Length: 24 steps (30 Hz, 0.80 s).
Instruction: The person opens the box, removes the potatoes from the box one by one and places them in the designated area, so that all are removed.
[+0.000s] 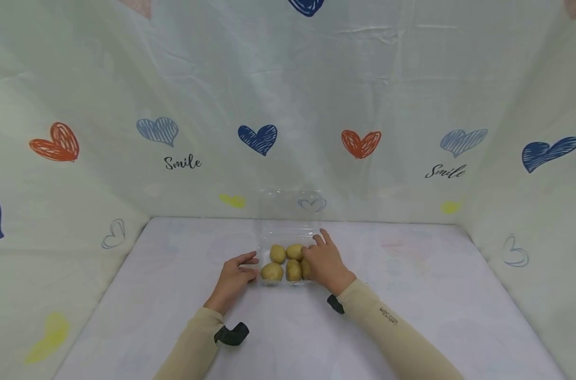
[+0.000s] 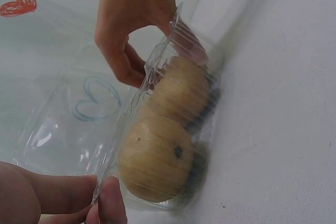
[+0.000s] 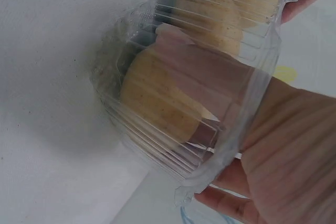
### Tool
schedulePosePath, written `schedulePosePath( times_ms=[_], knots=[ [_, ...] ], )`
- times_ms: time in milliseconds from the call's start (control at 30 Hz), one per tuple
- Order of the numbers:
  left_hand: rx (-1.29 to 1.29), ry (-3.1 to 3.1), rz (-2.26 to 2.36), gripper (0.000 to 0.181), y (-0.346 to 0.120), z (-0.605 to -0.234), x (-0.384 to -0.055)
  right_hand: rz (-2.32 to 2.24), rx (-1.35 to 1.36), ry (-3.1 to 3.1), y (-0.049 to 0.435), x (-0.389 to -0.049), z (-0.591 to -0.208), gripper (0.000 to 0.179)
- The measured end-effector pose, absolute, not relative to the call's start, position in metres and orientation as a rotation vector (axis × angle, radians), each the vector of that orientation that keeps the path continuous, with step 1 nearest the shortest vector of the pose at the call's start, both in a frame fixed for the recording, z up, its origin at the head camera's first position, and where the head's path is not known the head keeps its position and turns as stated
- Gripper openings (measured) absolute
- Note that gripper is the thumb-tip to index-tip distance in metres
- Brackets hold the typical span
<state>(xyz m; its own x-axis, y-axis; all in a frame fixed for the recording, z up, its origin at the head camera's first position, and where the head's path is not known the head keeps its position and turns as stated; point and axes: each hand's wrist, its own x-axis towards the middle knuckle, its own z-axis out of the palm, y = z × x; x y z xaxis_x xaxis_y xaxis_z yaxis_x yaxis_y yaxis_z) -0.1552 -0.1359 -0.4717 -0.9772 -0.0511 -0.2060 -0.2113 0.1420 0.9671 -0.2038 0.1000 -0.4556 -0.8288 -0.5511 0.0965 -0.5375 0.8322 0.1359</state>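
Note:
A clear plastic clamshell container (image 1: 290, 235) holds several yellow-brown potatoes (image 1: 272, 272); its lid (image 1: 288, 211) stands raised at the back. My left hand (image 1: 233, 277) is at the container's left side, and in the left wrist view its thumb and fingers (image 2: 63, 193) pinch the rim. My right hand (image 1: 325, 264) reaches in over the right end. Through the ribbed wall in the right wrist view, its thumb (image 3: 194, 66) lies against a potato (image 3: 157, 95) at that end, which it grips; the other fingertips are partly hidden. A dark spot marks one potato (image 2: 155, 161) near my left hand.
The container sits on a white-covered table (image 1: 198, 248), near its back edge. A pale curtain (image 1: 307, 95) printed with hearts and "Smile" hangs behind and along both sides. Dark wrist mounts (image 1: 232, 334) stick out from both sleeves.

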Motion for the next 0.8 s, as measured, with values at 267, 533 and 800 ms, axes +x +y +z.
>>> schedulePosePath(
  times_ms=[267, 533, 800],
  knots=[
    [-0.276, 2.282, 1.965, 0.055, -0.138, -0.471, -0.156, -0.142, 0.965, -2.823, 0.103, -0.210, -0.453, 0.042],
    [-0.277, 2.288, 1.960, 0.056, -0.137, -0.474, -0.155, 0.046, 1.026, -2.747, 0.120, -0.215, -0.459, 0.031],
    [-0.261, 2.307, 1.970, 0.056, -0.137, -0.476, -0.154, 0.190, 1.090, -2.644, 0.135, -0.212, -0.459, 0.047]
  ],
)
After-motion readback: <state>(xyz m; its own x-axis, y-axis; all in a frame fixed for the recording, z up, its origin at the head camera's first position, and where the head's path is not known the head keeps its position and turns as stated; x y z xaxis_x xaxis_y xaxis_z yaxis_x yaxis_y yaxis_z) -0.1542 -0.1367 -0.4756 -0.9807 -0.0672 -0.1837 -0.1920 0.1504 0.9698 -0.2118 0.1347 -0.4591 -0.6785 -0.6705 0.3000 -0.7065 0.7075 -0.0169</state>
